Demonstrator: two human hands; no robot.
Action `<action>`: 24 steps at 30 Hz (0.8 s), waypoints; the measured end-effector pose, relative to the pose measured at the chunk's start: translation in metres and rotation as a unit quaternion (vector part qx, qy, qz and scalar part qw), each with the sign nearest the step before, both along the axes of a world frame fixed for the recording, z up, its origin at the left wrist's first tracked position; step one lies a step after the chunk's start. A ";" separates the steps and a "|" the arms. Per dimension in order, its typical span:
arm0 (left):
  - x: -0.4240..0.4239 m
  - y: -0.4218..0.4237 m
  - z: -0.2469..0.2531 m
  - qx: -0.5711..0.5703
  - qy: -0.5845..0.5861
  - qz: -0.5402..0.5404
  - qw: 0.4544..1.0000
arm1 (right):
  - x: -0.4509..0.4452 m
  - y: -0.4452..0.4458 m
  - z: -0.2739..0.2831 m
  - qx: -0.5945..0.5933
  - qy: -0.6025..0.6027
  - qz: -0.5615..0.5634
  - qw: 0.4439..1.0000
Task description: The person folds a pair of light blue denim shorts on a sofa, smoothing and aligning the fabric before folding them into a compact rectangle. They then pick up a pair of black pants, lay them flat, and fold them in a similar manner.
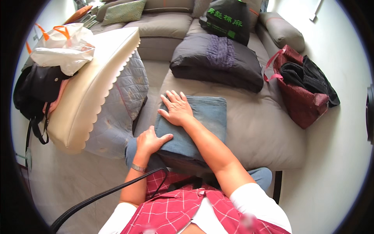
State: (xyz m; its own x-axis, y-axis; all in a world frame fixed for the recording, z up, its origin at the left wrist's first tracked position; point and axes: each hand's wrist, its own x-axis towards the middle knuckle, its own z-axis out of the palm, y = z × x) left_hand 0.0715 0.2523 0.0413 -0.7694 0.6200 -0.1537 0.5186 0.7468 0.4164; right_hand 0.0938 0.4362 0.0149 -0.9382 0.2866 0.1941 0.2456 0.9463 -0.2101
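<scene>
Folded blue denim (209, 117) lies on the grey sofa seat (263, 137) in front of me, with dark fabric showing under its near edge. My right hand (176, 108) rests flat on the upper left part of the denim, fingers spread. At the denim's lower left edge is my left hand (150, 140), its thumb lying on the cloth and its fingers partly hidden from view. Beyond the denim, a dark padded bundle (216, 63) with a purple gathered band sits on the seat.
A black bag with green writing (226, 22) stands behind the bundle. A dark red bag (304, 99) with black clothing is at right. To the left are a cream scalloped-edge cover (87, 73), a white plastic bag (62, 52) and a black backpack (38, 87). A black cable crosses below my left wrist.
</scene>
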 end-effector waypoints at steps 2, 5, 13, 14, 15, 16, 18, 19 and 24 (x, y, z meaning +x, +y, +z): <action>-0.007 0.001 -0.004 -0.001 -0.003 -0.017 1.000 | -0.009 0.006 0.001 -0.027 0.009 -0.004 1.000; -0.010 -0.001 -0.009 0.019 -0.001 -0.036 0.999 | -0.010 0.013 0.002 -0.060 0.051 0.000 0.997; -0.021 -0.012 -0.035 0.169 -0.026 -0.013 0.985 | 0.082 0.002 0.025 0.027 0.151 0.053 0.987; -0.020 -0.008 -0.030 0.189 -0.044 -0.001 0.981 | 0.099 -0.002 0.028 0.026 0.149 0.051 0.987; -0.021 -0.005 -0.026 0.208 -0.061 0.010 0.976 | 0.115 -0.007 0.029 0.024 0.148 0.047 0.988; -0.025 -0.002 -0.029 0.241 -0.010 0.019 0.970 | 0.127 -0.014 0.028 0.018 0.147 0.044 0.988; -0.033 0.009 -0.027 0.298 0.037 -0.002 0.954 | 0.144 -0.026 0.026 0.006 0.166 0.021 0.986; -0.037 0.015 -0.024 0.322 0.046 -0.012 0.945 | 0.150 -0.032 0.024 -0.003 0.177 0.008 0.984; -0.060 0.047 -0.015 0.258 -0.225 -0.026 0.939 | 0.167 -0.052 0.018 -0.019 0.191 -0.037 0.981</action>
State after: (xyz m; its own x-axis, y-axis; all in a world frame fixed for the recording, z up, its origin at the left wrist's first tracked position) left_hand 0.0110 0.2998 0.0260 -0.6649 0.7364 -0.1252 0.2336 0.3642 0.9015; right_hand 0.2605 0.3845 0.0329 -0.7751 0.3651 0.5158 0.2101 0.9187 -0.3346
